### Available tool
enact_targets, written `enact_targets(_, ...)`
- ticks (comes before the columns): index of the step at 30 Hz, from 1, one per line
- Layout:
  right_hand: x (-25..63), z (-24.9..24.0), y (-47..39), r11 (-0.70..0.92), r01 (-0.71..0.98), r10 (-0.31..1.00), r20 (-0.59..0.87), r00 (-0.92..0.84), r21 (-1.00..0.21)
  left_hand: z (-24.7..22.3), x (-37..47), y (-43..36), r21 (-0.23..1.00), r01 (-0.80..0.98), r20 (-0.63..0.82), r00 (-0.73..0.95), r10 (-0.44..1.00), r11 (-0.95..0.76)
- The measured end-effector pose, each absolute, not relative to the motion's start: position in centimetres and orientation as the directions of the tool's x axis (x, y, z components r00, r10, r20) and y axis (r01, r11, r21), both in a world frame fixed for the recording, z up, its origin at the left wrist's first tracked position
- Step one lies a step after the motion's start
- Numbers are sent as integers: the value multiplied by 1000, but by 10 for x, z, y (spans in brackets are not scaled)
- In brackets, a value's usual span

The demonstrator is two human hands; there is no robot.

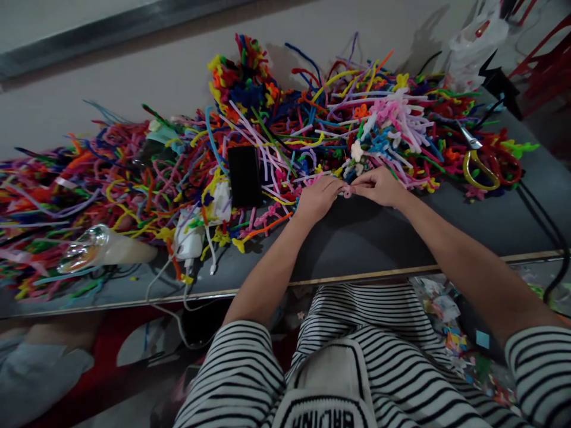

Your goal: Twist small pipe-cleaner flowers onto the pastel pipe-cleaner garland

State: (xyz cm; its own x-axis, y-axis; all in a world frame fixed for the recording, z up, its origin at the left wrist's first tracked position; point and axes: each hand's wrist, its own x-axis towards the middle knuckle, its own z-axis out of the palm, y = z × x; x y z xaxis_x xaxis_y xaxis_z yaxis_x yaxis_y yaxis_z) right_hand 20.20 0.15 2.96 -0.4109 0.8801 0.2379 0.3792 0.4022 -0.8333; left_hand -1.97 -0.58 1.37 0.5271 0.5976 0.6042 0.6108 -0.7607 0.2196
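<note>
Both hands work close together over the front fringe of a heap of multicoloured fuzzy chenille stems [178, 169]. The left hand [319, 197] has its fingers bent inward, tips closed on the left side of a small pale-pink looped fuzzy piece [347, 191]; the right hand [378, 185] pinches the same piece from the right, thumb and forefinger together with no visible gap. The piece sits between the two sets of fingertips; whether it also touches the heap below cannot be determined. Between hands and body runs a stretch of dark grey tabletop [366, 241], bounded by a narrow wood-coloured front edge [370, 275], which both forearms cross. Behind and around the hands, the heap leaves little room and reaches back to the pale wall [147, 77]. To the left, a black rectangular phone [244, 177] rests among the stems, near the left hand but apart from it. Farther left, a white boxy power adapter [189, 236] stands near the front edge, its cable hanging over; a pale tapered cup with a shiny clear end [129, 248] lies on its side beyond. To the right, metal scissors with yellow and red handle loops [480, 169] lie well apart from the right hand.
</note>
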Motion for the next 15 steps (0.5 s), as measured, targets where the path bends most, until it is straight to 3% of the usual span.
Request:
enact_targets(3,200,31,0,365,323,867,193,-459,-873,19,-22,-10,131,630,583,576,573,-766)
enact_targets(6,196,30,-5,419,375,865,238,-442,-827,19,-17,-13,171,645,570,551,609,-745)
enact_targets(11,187,23,-13,583,516,812,458,-361,-627,8,-5,-7,610,615,416,289,862,-500)
enact_targets(15,188,24,-13,558,501,830,452,-328,-661,4,-5,-1,846,393,288,234,929,-361)
